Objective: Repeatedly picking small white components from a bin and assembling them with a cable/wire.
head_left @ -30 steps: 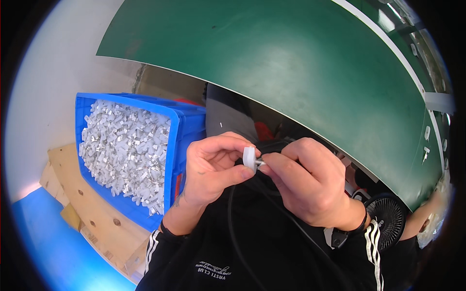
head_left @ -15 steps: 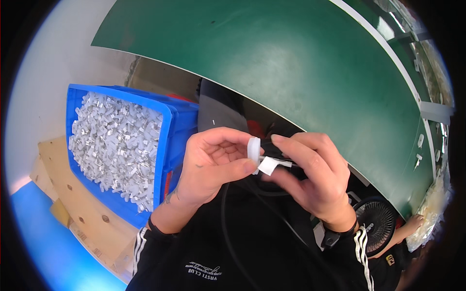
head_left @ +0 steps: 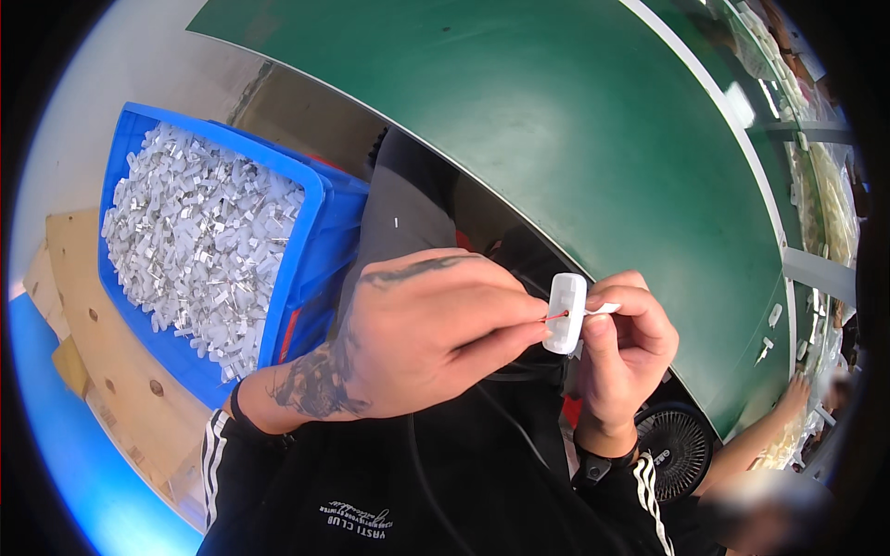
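The white case (head_left: 566, 313) sits right of centre in the frame, in the gap between the two hands. Its long axis runs nearly upright, the top end leaning a little to the right, and its hollow side faces left, toward the left hand (head_left: 436, 329). What counts most is how the red wire (head_left: 553, 317) meets that hollow: it crosses from the left fingertips to the middle of the case, roughly square to the long axis. The left hand has its thumb and fingers pinched together on the wire, right at the case's left edge; whether the fingertips touch the case cannot be told.

The right hand (head_left: 626, 343) lies on the other side, with thumb and forefinger closed on a white strip (head_left: 604, 309) that sticks out to the right, behind the case. Both hands are close to it, neither clearly nearer.

The case is a shallow, oblong shell with rounded corners and a raised rim, white and slightly see-through. Details inside the hollow are too small to make out.

At the left of the frame, a blue crate (head_left: 326, 218) holds a heap of small white pieces (head_left: 199, 241) with shiny bits among them. A green table (head_left: 575, 139) spreads across the top and right, and a black fan (head_left: 672, 454) stands at lower right.
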Motion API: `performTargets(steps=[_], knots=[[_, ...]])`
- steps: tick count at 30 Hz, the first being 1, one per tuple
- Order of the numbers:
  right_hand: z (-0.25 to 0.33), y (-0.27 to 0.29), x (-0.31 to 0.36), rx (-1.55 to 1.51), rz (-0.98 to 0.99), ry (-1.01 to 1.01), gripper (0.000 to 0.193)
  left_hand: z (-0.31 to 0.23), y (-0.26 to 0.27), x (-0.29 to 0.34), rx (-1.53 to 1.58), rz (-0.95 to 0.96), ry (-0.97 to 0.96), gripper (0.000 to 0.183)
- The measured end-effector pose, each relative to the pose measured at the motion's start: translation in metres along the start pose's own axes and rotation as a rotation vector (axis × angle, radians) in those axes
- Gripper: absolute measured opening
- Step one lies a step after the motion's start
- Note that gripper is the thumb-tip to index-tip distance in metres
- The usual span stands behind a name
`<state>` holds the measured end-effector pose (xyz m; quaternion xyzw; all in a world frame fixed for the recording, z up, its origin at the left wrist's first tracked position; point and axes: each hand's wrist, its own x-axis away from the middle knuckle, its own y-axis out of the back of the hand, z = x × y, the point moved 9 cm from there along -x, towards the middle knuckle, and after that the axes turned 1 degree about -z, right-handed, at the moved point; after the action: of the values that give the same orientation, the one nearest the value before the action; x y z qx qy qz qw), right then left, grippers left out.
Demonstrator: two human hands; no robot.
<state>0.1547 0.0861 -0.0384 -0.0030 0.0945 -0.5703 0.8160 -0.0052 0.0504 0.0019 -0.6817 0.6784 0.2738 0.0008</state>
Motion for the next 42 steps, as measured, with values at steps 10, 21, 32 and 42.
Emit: performTargets(steps=[10,21,32,42], knots=[[-0.027,-0.003,0.004,-0.331,0.035,-0.243,0.009,-0.017,-0.01,-0.013,-0.087,0.133,-0.141,0.029],[-0.029,-0.004,0.007,-0.375,0.063,-0.21,0.01,-0.012,-0.017,-0.029,-0.065,0.29,-0.15,0.024],[-0.045,-0.022,0.026,-0.774,0.24,-0.606,0.016,0.001,-0.02,-0.037,0.237,0.296,-0.203,0.033],[-0.033,-0.013,0.027,-0.739,-0.025,-0.5,0.011,0.0,-0.027,-0.036,0.201,0.25,-0.073,0.029]])
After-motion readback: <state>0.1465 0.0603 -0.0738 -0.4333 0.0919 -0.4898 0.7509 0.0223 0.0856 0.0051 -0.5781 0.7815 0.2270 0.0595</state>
